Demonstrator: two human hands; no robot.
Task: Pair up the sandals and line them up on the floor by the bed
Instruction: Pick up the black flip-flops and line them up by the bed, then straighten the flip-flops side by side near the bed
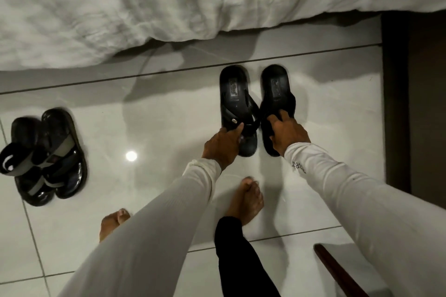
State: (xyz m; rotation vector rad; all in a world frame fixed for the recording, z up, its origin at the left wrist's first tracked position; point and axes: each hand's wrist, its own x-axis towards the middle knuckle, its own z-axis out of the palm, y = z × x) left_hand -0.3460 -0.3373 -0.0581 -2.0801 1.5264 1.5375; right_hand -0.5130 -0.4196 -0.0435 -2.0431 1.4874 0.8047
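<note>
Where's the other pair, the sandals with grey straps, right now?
The grey-strapped sandals sit on the floor tiles at the far left of the head view, partly overlapping, well apart from the black pair being held.

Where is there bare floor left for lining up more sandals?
Bare tile runs between the strapped pair at left and the black pair, below the bedding. It is crowded at right: the left hand and right hand each grip a black sandal beside the dark panel.

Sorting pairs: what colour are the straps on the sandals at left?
Grey straps on black sandals, clearest in the head view.
</note>
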